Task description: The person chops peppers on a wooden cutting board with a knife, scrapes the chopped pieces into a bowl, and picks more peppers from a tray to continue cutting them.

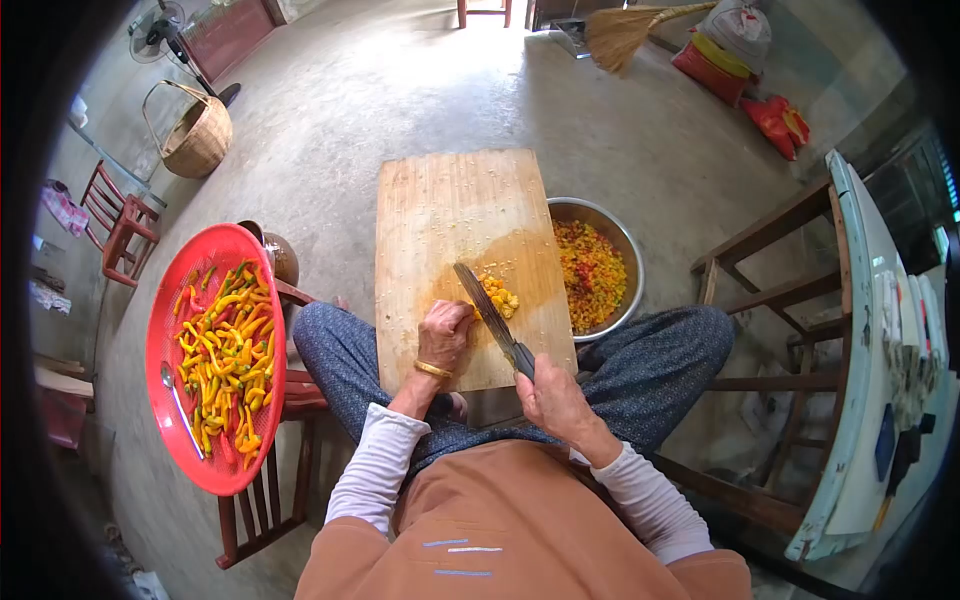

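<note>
A wooden cutting board [460, 200] lies in front of my body, wet and stained in its middle. My right hand [560, 400] is wrapped around the dark handle of a kitchen knife [485, 305], its blade slanting up and left over the board. Chopped yellow pepper [500, 294] lies in a small heap against the right side of the blade. Just left of the blade, my left hand [445, 335] rests on the board with its fingers curled together. Whatever is under those fingertips is hidden.
On the left, a red plastic basket [160, 400] of yellow and red peppers [230, 340] with a spoon [180, 410] rests on a wooden chair [265, 510]. A metal basin [638, 265] of chopped peppers [590, 270] stands right of the board. A wooden-legged table [840, 250] is farther right.
</note>
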`<act>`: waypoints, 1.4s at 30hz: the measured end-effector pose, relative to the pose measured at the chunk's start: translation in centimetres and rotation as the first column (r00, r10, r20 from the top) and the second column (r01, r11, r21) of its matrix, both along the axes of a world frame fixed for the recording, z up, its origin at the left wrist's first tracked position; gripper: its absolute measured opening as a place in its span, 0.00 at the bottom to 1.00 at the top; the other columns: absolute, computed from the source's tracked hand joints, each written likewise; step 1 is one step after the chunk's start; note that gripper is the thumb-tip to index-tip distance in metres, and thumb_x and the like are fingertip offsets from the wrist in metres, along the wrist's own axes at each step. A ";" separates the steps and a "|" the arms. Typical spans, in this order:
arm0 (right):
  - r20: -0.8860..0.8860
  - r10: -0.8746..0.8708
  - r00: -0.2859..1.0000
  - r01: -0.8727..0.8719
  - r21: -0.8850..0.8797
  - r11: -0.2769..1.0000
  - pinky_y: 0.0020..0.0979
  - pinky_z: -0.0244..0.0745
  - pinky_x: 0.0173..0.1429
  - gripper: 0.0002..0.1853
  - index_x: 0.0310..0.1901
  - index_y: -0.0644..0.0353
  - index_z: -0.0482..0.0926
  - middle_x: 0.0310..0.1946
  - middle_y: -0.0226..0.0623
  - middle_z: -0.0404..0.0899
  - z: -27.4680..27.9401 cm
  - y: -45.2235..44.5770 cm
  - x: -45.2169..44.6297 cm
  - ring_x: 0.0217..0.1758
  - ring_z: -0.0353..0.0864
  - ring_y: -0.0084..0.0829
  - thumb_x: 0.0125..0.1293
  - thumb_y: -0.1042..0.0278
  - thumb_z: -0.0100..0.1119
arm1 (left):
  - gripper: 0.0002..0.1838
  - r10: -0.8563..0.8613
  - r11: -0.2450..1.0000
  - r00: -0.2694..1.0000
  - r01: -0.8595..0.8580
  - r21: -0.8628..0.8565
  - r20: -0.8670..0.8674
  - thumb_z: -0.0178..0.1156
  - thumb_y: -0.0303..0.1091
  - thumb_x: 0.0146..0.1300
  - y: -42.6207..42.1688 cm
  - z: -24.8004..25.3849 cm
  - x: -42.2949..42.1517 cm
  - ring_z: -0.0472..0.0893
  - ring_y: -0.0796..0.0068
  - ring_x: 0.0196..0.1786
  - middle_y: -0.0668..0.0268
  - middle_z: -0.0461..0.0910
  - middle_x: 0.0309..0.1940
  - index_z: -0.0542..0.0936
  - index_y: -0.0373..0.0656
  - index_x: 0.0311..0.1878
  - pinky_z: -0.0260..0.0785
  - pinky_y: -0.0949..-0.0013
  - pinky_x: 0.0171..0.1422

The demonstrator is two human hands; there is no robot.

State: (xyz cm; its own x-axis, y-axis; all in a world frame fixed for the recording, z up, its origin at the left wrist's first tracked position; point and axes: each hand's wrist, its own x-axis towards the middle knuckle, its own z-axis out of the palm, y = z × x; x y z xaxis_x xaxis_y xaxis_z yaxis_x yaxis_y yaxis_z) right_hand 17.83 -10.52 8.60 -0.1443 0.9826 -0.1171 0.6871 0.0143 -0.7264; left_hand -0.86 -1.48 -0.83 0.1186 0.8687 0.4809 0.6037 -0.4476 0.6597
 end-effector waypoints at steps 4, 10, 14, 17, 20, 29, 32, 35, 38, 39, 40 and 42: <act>-0.017 0.028 0.999 -0.028 -0.024 0.999 0.54 0.67 0.31 0.12 0.33 0.69 0.66 0.21 0.64 0.72 -0.6 0.3 0.4 0.29 0.74 0.64 0.62 0.68 0.54 | 0.05 -0.007 1.000 0.999 0.007 0.016 -0.033 0.64 0.25 0.47 0.2 -0.3 -0.2 0.78 0.61 0.34 0.62 0.80 0.28 0.81 0.41 0.30 0.71 0.64 0.41; 0.033 0.083 0.996 -0.081 -0.057 0.995 0.53 0.72 0.34 0.14 0.34 0.70 0.67 0.24 0.63 0.75 -0.4 1.3 0.5 0.30 0.77 0.63 0.63 0.65 0.54 | 0.06 0.001 1.000 0.999 -0.001 -0.013 -0.043 0.65 0.24 0.46 0.2 -0.2 -0.1 0.78 0.60 0.35 0.61 0.80 0.29 0.82 0.40 0.30 0.70 0.64 0.41; 0.030 0.008 1.000 -0.007 -0.030 1.000 0.54 0.72 0.35 0.14 0.35 0.70 0.68 0.24 0.63 0.75 -2.7 3.3 -2.0 0.31 0.77 0.62 0.63 0.64 0.55 | 0.05 -0.021 1.000 0.998 0.022 0.006 -0.053 0.64 0.23 0.46 0.3 -0.4 -0.3 0.78 0.59 0.34 0.60 0.80 0.29 0.81 0.39 0.29 0.71 0.63 0.41; -0.025 -0.034 0.999 0.035 0.019 0.999 0.54 0.72 0.35 0.15 0.35 0.69 0.68 0.25 0.64 0.75 -3.9 5.1 -3.0 0.31 0.77 0.62 0.63 0.63 0.55 | 0.04 -0.014 1.000 0.996 0.014 0.002 -0.085 0.63 0.23 0.46 0.3 -0.3 -0.4 0.78 0.58 0.34 0.59 0.80 0.29 0.81 0.39 0.28 0.71 0.63 0.41; -0.061 -0.040 0.997 0.042 0.038 0.998 0.54 0.72 0.35 0.15 0.35 0.69 0.67 0.25 0.64 0.75 -4.4 5.6 -2.4 0.31 0.77 0.62 0.63 0.63 0.55 | 0.03 -0.021 1.000 0.994 0.023 0.018 -0.105 0.63 0.22 0.46 0.3 -0.4 -0.3 0.78 0.57 0.34 0.59 0.80 0.28 0.80 0.39 0.27 0.71 0.63 0.41; -0.023 0.052 0.998 -0.050 0.077 0.996 0.53 0.71 0.31 0.13 0.33 0.70 0.68 0.22 0.63 0.74 -1.3 1.6 0.8 0.29 0.76 0.63 0.61 0.66 0.56 | 0.04 -0.033 0.999 0.997 0.034 0.005 -0.065 0.62 0.25 0.48 0.1 0.3 0.0 0.77 0.58 0.33 0.60 0.77 0.25 0.76 0.41 0.23 0.69 0.61 0.40; -0.006 0.065 0.998 -0.064 0.066 0.996 0.53 0.70 0.31 0.13 0.33 0.70 0.68 0.21 0.63 0.73 -1.3 1.3 0.7 0.28 0.76 0.63 0.61 0.67 0.55 | 0.04 -0.045 0.999 0.996 0.046 0.010 -0.074 0.62 0.25 0.47 0.1 0.6 0.0 0.77 0.58 0.33 0.61 0.77 0.25 0.75 0.41 0.24 0.69 0.62 0.40; -0.042 0.072 0.996 -0.072 0.022 0.997 0.53 0.70 0.30 0.13 0.33 0.71 0.68 0.21 0.63 0.73 -1.2 1.5 0.8 0.28 0.76 0.63 0.61 0.67 0.55 | 0.04 -0.057 0.998 0.996 0.059 0.023 -0.073 0.62 0.25 0.47 0.2 0.4 0.0 0.77 0.58 0.33 0.61 0.77 0.25 0.75 0.41 0.24 0.69 0.62 0.39; -0.097 0.097 0.991 -0.101 -0.033 0.994 0.52 0.69 0.31 0.13 0.32 0.71 0.68 0.21 0.65 0.72 -1.1 2.4 1.0 0.28 0.76 0.63 0.61 0.67 0.55 | 0.04 -0.069 0.997 0.994 0.072 0.027 -0.086 0.62 0.24 0.48 0.3 0.3 -0.1 0.77 0.59 0.33 0.61 0.77 0.26 0.76 0.41 0.25 0.69 0.62 0.39; -0.093 0.108 0.990 -0.111 -0.031 0.993 0.52 0.69 0.31 0.13 0.32 0.72 0.68 0.22 0.65 0.72 -1.0 2.8 0.9 0.29 0.76 0.63 0.62 0.67 0.54 | 0.04 -0.072 0.997 0.993 0.074 0.026 -0.093 0.62 0.24 0.48 0.3 0.3 -0.2 0.77 0.59 0.33 0.61 0.77 0.26 0.76 0.41 0.25 0.70 0.62 0.39; -0.089 0.121 0.989 -0.124 -0.028 0.992 0.52 0.69 0.31 0.14 0.32 0.72 0.68 0.22 0.66 0.72 -1.0 3.2 0.7 0.29 0.75 0.63 0.62 0.66 0.54 | 0.03 -0.077 0.996 0.993 0.080 0.030 -0.094 0.62 0.24 0.48 0.4 0.1 -0.2 0.77 0.59 0.33 0.61 0.77 0.26 0.76 0.41 0.25 0.70 0.62 0.39; -0.083 0.044 0.996 -0.044 -0.006 0.999 0.53 0.69 0.32 0.14 0.33 0.72 0.68 0.23 0.66 0.73 -2.3 4.1 -1.1 0.29 0.76 0.63 0.63 0.65 0.54 | 0.03 -0.086 0.995 0.991 0.091 0.043 -0.098 0.61 0.24 0.49 0.6 -0.1 -0.4 0.77 0.59 0.34 0.60 0.78 0.27 0.76 0.41 0.26 0.70 0.62 0.40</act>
